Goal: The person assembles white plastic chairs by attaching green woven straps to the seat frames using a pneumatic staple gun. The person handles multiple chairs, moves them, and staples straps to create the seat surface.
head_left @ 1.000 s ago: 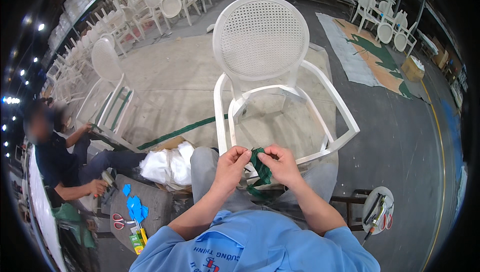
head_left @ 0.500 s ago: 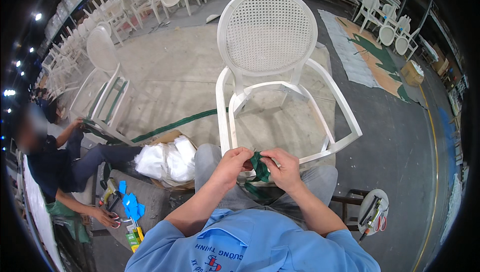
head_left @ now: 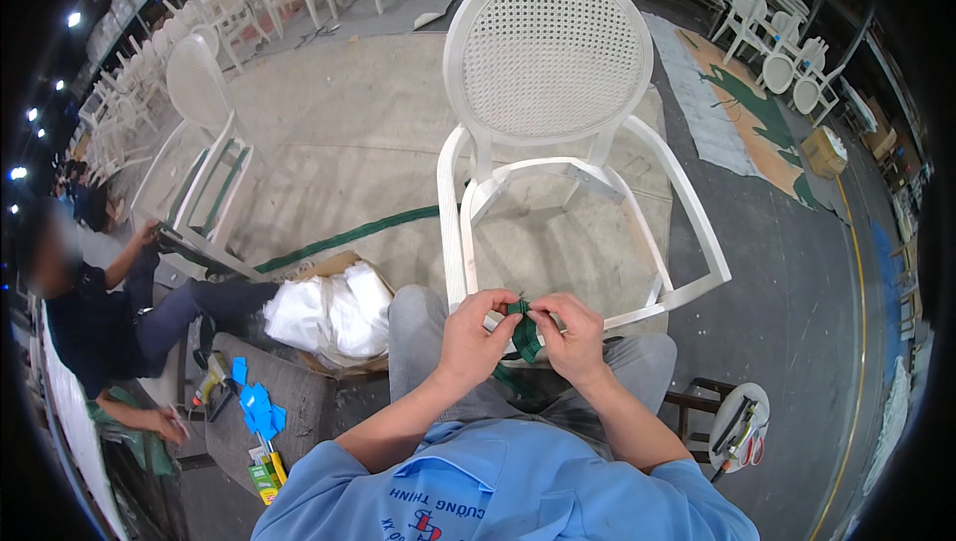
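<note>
A dark green webbing strap (head_left: 525, 338) is pinched between the fingertips of both my hands, bunched at its end. My left hand (head_left: 478, 330) grips it from the left and my right hand (head_left: 571, 338) from the right, the fingers nearly meeting. More of the strap hangs down between my knees. Just beyond my hands stands a white armchair frame (head_left: 697, 287) with a round woven cane back (head_left: 553, 53) and an open seat. My hands are at its front seat rail, which they partly hide. Any small item between my fingertips is hidden.
Left, a co-worker (head_left: 90, 322) sits by another white chair (head_left: 204, 88) with green straps. A carton (head_left: 349, 372) holds white plastic bags (head_left: 334, 312). A grey padded seat (head_left: 299, 412) bears blue pieces (head_left: 261, 410) and a tool. At right, a stool (head_left: 759, 407) carries scissors (head_left: 754, 449).
My fingers have shifted slightly on the strap, both hands staying close together. The co-worker's near hand has drawn back left from the grey seat with the scissors. The view has tilted slightly.
</note>
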`<action>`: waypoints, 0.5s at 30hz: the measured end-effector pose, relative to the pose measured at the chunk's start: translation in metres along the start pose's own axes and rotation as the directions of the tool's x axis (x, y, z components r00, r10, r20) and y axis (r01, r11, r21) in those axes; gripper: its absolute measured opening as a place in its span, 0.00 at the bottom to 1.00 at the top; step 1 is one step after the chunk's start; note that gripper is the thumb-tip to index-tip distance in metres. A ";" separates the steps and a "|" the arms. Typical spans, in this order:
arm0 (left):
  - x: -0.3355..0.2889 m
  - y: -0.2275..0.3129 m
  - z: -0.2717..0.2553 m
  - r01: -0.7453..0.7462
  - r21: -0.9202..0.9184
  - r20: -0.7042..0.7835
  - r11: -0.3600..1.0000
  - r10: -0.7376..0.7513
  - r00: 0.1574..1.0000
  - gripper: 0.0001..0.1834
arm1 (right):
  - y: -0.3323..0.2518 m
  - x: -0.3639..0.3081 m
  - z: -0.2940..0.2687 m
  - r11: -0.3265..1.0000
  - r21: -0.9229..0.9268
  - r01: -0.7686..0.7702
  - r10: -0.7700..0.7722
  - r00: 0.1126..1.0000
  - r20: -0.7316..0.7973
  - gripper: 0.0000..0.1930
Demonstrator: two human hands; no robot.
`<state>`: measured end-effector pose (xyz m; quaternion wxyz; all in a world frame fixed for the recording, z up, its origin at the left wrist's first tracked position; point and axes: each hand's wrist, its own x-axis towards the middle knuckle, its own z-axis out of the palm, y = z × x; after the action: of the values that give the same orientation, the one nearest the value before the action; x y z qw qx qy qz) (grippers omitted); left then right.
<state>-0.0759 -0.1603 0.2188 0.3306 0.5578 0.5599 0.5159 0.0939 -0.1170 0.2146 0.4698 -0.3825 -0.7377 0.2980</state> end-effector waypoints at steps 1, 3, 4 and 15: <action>0.002 -0.001 -0.002 -0.049 0.071 -0.009 0.996 0.050 0.999 0.11 | 0.001 0.000 0.000 1.000 -0.006 -0.012 0.012 1.000 0.007 0.06; 0.004 -0.002 -0.003 -0.094 0.146 -0.029 0.985 0.099 0.995 0.09 | 0.002 0.001 0.001 0.999 -0.017 -0.036 0.037 0.999 0.021 0.07; 0.005 -0.001 -0.003 -0.092 0.149 -0.045 0.985 0.100 0.994 0.09 | 0.002 0.002 0.002 0.999 -0.033 -0.025 0.025 1.000 0.016 0.07; 0.034 -0.021 -0.025 -0.167 0.266 -0.144 0.949 0.211 0.967 0.05 | 0.028 0.057 0.001 0.991 -0.126 0.041 -0.012 0.975 0.223 0.04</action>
<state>-0.1107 -0.1297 0.2124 0.1569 0.6001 0.5909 0.5159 0.0856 -0.0536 0.2182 0.3626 -0.3667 -0.8084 0.2837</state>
